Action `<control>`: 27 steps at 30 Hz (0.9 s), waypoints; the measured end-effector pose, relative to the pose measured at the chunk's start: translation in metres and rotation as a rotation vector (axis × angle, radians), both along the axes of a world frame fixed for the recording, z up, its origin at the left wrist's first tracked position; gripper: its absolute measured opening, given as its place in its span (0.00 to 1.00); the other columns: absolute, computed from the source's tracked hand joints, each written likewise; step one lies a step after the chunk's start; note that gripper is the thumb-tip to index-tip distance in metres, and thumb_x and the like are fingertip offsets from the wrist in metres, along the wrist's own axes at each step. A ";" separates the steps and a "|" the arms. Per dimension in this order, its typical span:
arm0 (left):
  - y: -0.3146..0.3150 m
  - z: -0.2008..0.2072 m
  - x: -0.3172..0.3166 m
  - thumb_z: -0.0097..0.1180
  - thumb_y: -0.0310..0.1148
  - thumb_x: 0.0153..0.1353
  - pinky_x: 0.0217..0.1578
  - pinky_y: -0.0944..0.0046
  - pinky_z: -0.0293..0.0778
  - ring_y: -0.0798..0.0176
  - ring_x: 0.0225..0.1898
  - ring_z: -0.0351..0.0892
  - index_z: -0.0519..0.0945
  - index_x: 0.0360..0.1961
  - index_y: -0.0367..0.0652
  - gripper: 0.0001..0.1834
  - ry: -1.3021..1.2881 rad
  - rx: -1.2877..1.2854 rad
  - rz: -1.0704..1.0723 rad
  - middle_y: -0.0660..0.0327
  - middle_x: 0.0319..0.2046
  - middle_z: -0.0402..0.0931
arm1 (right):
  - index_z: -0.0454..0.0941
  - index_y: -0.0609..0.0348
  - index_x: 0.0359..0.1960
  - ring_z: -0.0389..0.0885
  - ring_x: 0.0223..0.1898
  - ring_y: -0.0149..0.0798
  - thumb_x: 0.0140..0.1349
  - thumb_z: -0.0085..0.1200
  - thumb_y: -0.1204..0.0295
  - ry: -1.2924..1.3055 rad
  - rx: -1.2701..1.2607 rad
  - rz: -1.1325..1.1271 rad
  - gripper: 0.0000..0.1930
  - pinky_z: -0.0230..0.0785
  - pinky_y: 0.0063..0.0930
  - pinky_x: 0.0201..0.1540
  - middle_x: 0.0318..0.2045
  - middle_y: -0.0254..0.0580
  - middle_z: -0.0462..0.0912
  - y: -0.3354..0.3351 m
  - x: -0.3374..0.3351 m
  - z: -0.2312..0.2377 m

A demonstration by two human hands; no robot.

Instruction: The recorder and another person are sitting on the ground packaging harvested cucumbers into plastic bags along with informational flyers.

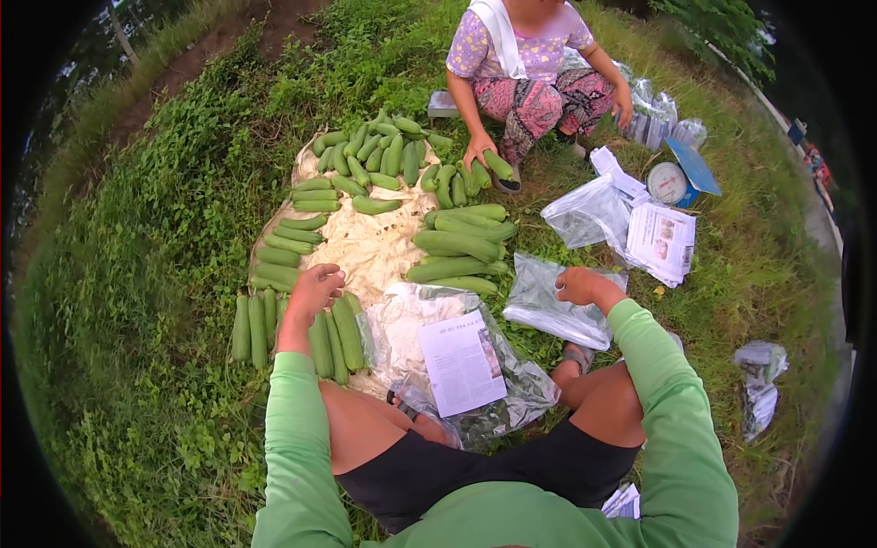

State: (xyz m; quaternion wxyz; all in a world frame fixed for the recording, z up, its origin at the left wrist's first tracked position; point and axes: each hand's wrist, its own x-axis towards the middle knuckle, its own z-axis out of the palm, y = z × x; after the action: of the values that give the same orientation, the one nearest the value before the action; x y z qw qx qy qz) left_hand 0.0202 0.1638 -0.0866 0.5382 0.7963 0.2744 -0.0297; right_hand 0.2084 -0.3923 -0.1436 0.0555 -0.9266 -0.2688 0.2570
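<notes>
Green shirt (pixel 512 511), 6 o'clock. Left hand (pixel 317 288), 9 o'clock, half-curled above gourds (pixel 347 331); right hand (pixel 587 287), 3 o'clock, curled over clear bags (pixel 537 300); whether either pinches cannot be told. Bags presumably light, limp, slippery; best gripped by one edge.

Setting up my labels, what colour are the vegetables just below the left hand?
Green; those vegetables show best in the head view.

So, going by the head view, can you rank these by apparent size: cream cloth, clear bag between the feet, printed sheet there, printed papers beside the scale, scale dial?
1. Cream cloth
2. Clear bag
3. Printed sheet and printed papers: similar, unranked; the sheet is nearer the camera
4. Scale dial
</notes>
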 end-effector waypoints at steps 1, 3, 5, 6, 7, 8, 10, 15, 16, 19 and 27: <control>0.006 0.000 -0.005 0.66 0.42 0.69 0.36 0.65 0.77 0.66 0.39 0.84 0.81 0.61 0.38 0.25 0.010 0.011 0.016 0.61 0.43 0.87 | 0.88 0.59 0.53 0.84 0.58 0.58 0.61 0.62 0.58 0.015 -0.006 0.021 0.23 0.76 0.46 0.63 0.55 0.55 0.86 0.008 0.001 -0.005; 0.013 -0.007 -0.014 0.66 0.42 0.70 0.38 0.64 0.79 0.66 0.39 0.84 0.81 0.61 0.39 0.24 0.014 -0.001 0.027 0.62 0.44 0.87 | 0.88 0.59 0.53 0.84 0.58 0.58 0.61 0.62 0.58 0.034 0.007 0.067 0.23 0.76 0.46 0.62 0.54 0.56 0.87 0.022 -0.002 -0.012; 0.010 -0.006 -0.017 0.66 0.42 0.69 0.38 0.65 0.80 0.67 0.38 0.85 0.82 0.59 0.40 0.23 0.020 0.012 0.004 0.62 0.44 0.87 | 0.89 0.58 0.51 0.84 0.57 0.58 0.61 0.63 0.57 0.047 0.012 0.108 0.22 0.76 0.46 0.63 0.53 0.56 0.88 0.016 -0.004 -0.022; 0.007 -0.009 -0.015 0.67 0.43 0.69 0.37 0.64 0.80 0.67 0.39 0.85 0.83 0.59 0.40 0.23 -0.013 -0.010 -0.008 0.62 0.44 0.87 | 0.89 0.58 0.51 0.84 0.58 0.58 0.61 0.65 0.55 0.084 0.051 0.036 0.23 0.75 0.44 0.64 0.53 0.56 0.87 0.007 -0.007 -0.029; 0.005 -0.014 -0.010 0.66 0.43 0.69 0.38 0.62 0.80 0.66 0.39 0.85 0.83 0.59 0.40 0.23 -0.035 -0.039 -0.024 0.60 0.44 0.87 | 0.88 0.61 0.51 0.89 0.50 0.54 0.61 0.66 0.56 0.060 0.078 0.091 0.23 0.81 0.44 0.56 0.50 0.57 0.89 -0.007 0.000 -0.047; 0.018 -0.022 -0.026 0.67 0.44 0.69 0.38 0.60 0.81 0.64 0.39 0.86 0.83 0.59 0.39 0.24 -0.049 -0.036 0.003 0.59 0.44 0.87 | 0.87 0.66 0.53 0.92 0.37 0.47 0.62 0.66 0.61 0.240 0.129 -0.031 0.23 0.85 0.41 0.44 0.43 0.56 0.91 0.018 -0.009 -0.035; 0.010 -0.023 -0.016 0.67 0.44 0.68 0.37 0.59 0.81 0.64 0.37 0.86 0.83 0.58 0.39 0.24 -0.038 0.004 -0.035 0.57 0.43 0.87 | 0.84 0.74 0.54 0.90 0.30 0.41 0.61 0.66 0.70 0.352 0.171 -0.131 0.22 0.84 0.39 0.31 0.39 0.57 0.90 0.013 -0.016 -0.030; -0.006 -0.025 0.010 0.69 0.41 0.63 0.39 0.56 0.84 0.59 0.36 0.89 0.86 0.51 0.36 0.22 -0.207 0.193 -0.015 0.51 0.41 0.89 | 0.81 0.78 0.54 0.90 0.28 0.42 0.62 0.61 0.75 0.427 0.197 -0.224 0.21 0.83 0.38 0.24 0.34 0.53 0.89 0.019 -0.031 -0.025; -0.011 -0.023 0.014 0.70 0.44 0.61 0.48 0.54 0.83 0.51 0.45 0.89 0.87 0.51 0.37 0.23 -0.274 0.298 0.035 0.48 0.45 0.89 | 0.81 0.77 0.54 0.89 0.26 0.42 0.61 0.61 0.75 0.441 0.094 -0.164 0.21 0.82 0.37 0.23 0.34 0.54 0.89 0.023 -0.035 -0.029; -0.028 -0.023 0.026 0.70 0.43 0.60 0.53 0.53 0.81 0.48 0.50 0.88 0.87 0.52 0.39 0.24 -0.292 0.345 0.002 0.48 0.46 0.88 | 0.81 0.77 0.55 0.88 0.24 0.41 0.61 0.61 0.76 0.461 0.016 -0.177 0.21 0.82 0.37 0.21 0.34 0.55 0.88 0.024 -0.027 -0.044; 0.040 -0.051 -0.001 0.71 0.39 0.64 0.38 0.59 0.83 0.61 0.32 0.88 0.85 0.53 0.32 0.23 -0.278 0.043 0.173 0.51 0.39 0.89 | 0.80 0.71 0.61 0.88 0.31 0.39 0.66 0.62 0.68 0.373 0.137 -0.295 0.24 0.82 0.36 0.27 0.38 0.51 0.89 0.042 -0.009 -0.022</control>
State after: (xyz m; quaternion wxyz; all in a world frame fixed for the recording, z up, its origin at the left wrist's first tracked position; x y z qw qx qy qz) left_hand 0.0192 0.2039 -0.1377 0.5545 0.7775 0.2653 0.1328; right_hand 0.1993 -0.3504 -0.1651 0.2039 -0.8864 -0.1323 0.3939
